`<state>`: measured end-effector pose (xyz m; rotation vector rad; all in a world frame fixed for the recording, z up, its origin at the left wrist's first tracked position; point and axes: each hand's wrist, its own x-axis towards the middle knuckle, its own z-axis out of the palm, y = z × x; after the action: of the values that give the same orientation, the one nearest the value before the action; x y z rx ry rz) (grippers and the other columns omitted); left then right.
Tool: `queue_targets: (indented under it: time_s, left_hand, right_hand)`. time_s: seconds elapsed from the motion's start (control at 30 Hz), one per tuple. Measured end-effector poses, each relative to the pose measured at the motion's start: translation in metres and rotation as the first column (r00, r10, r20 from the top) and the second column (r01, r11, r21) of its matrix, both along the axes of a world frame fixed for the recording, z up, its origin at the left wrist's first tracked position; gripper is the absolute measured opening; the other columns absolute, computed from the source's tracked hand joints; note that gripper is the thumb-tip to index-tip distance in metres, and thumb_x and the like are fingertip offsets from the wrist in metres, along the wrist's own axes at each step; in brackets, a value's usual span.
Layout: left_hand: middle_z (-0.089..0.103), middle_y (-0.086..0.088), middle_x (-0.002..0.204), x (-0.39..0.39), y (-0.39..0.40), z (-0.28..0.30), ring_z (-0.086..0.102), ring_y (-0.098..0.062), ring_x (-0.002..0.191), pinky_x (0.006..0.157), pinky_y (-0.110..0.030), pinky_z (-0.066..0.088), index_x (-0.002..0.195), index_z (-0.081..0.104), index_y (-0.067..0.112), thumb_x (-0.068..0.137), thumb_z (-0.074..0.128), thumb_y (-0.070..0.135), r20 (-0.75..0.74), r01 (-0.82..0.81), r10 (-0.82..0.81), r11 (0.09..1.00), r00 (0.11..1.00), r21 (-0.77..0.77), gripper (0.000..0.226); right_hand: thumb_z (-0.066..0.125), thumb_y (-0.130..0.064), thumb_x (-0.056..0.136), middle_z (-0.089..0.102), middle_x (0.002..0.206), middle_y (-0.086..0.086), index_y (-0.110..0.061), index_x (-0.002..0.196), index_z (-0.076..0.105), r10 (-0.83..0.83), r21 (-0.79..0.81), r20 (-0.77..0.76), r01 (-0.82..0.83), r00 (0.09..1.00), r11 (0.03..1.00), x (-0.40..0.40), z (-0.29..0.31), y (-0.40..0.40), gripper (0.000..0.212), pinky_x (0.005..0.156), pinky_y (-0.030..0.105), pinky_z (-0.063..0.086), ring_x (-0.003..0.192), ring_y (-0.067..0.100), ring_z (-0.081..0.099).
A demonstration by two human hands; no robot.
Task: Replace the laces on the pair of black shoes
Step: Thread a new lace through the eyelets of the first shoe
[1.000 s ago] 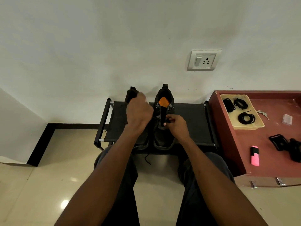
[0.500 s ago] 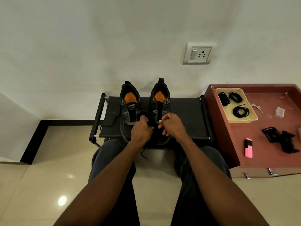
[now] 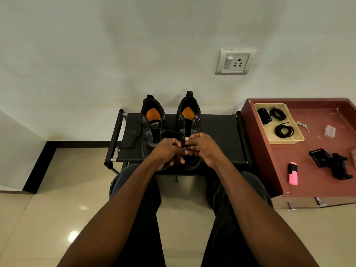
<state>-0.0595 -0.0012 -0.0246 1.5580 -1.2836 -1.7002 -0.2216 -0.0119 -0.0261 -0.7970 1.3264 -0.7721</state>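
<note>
Two black shoes with orange insoles stand side by side on a low black rack (image 3: 217,135), toes toward me: the left shoe (image 3: 152,122) and the right shoe (image 3: 189,116). A black lace (image 3: 169,131) runs slack from the left shoe's eyelets across to my hands. My left hand (image 3: 166,151) and my right hand (image 3: 202,148) meet over the front of the right shoe, and both pinch the lace between their fingertips. The toes of both shoes are hidden behind my hands.
A red-brown table (image 3: 323,170) stands to the right. On it lie a beige tray (image 3: 289,139) with three coiled black laces, keys (image 3: 302,125), a pink highlighter (image 3: 293,173), a black phone holder (image 3: 331,162) and a small clear box (image 3: 329,131). A wall socket (image 3: 235,61) sits above.
My left hand came down from above the left shoe to meet my right hand over the right shoe. The left shoe now shows in full, with the lace slack across it.
</note>
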Motion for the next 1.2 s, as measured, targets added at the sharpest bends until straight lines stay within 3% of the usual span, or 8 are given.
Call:
queue_targets:
  time_s: [0.2,0.37,0.53,0.73,0.83,0.93,1.03,1.2]
  left_hand:
    - [0.073,-0.013,0.079,0.006,-0.002,0.009,0.067,-0.020,0.058,0.037,-0.022,0.036,0.086,0.054,0.012,0.085,0.076,0.011,-0.080,0.049,-0.048,0.999,0.996,0.019,0.022]
    - [0.070,-0.010,0.118,0.021,-0.010,0.006,0.060,-0.015,0.053,0.040,-0.022,0.040,0.111,0.057,0.008,0.094,0.062,0.006,-0.012,-0.258,0.260,0.950,0.966,-0.176,0.018]
    - [0.073,-0.003,0.108,0.005,-0.005,0.012,0.058,-0.019,0.053,0.042,-0.024,0.044,0.130,0.056,0.011,0.094,0.055,-0.005,-0.205,-0.076,0.023,0.963,0.978,-0.258,0.040]
    - [0.064,-0.007,0.070,0.016,-0.009,0.006,0.056,-0.012,0.055,0.050,-0.024,0.048,0.090,0.071,0.012,0.096,0.065,0.017,-0.056,-0.399,0.399,0.880,0.915,-0.256,0.010]
    - [0.068,-0.011,0.089,0.026,-0.010,-0.008,0.063,-0.018,0.068,0.061,-0.030,0.054,0.074,0.066,0.013,0.092,0.063,0.011,0.322,-0.458,0.579,0.804,0.749,-0.379,0.019]
    - [0.045,-0.008,0.130,0.023,-0.006,-0.010,0.058,-0.023,0.103,0.084,-0.031,0.051,0.105,0.066,0.009,0.088,0.063,0.010,0.531,-0.287,0.543,0.823,0.651,-0.490,0.017]
    - [0.034,-0.004,0.149,0.007,-0.007,-0.005,0.038,-0.018,0.135,0.109,-0.021,0.036,0.140,0.050,0.018,0.088,0.066,0.011,0.326,-0.151,0.409,0.789,0.853,-0.595,0.054]
    - [0.069,0.006,0.115,-0.013,-0.001,-0.007,0.062,-0.003,0.113,0.113,-0.037,0.040,0.126,0.062,0.017,0.094,0.066,0.017,0.200,0.041,0.098,0.805,0.975,-0.592,0.032]
  right_hand:
    - [0.063,0.003,0.091,0.070,0.089,0.011,-0.002,0.121,0.054,-0.055,0.021,0.184,0.052,0.981,0.998,0.000,0.004,0.003,0.032,0.064,0.031,0.056,0.071,0.019,0.068]
    - [0.056,-0.002,0.096,0.067,0.080,0.010,-0.002,0.116,0.057,-0.140,-0.189,0.245,0.188,0.959,0.964,-0.005,0.020,0.006,0.020,0.066,0.033,0.057,0.068,0.022,0.065]
    - [0.056,-0.004,0.096,0.062,0.072,0.008,-0.004,0.114,0.058,0.001,-0.272,0.188,0.051,0.982,0.961,0.003,0.036,0.008,0.018,0.048,0.027,0.041,0.053,0.020,0.053]
    - [0.056,-0.001,0.094,0.059,0.068,0.000,-0.010,0.098,0.062,-0.195,-0.239,0.368,0.295,0.909,0.925,-0.029,0.037,-0.004,0.012,0.045,0.023,0.032,0.049,0.011,0.045]
    - [0.052,0.001,0.094,0.059,0.066,-0.001,-0.011,0.093,0.060,-0.306,-0.217,0.421,0.423,0.854,0.880,-0.049,0.031,-0.008,0.015,0.042,0.022,0.029,0.045,0.010,0.042]
    - [0.048,0.002,0.094,0.060,0.065,0.000,-0.010,0.091,0.060,-0.341,-0.225,0.350,0.432,0.872,0.873,-0.056,0.021,-0.011,0.017,0.038,0.019,0.024,0.040,0.009,0.038]
    - [0.052,0.000,0.093,0.061,0.065,0.002,-0.009,0.095,0.061,-0.215,-0.285,0.094,0.234,0.972,0.930,-0.043,0.018,-0.009,0.012,0.036,0.020,0.022,0.038,0.009,0.035]
    - [0.055,0.000,0.095,0.061,0.065,0.005,-0.001,0.104,0.056,0.029,-0.294,-0.110,-0.061,0.993,0.954,-0.008,0.027,-0.002,0.010,0.038,0.018,0.030,0.038,0.001,0.046]
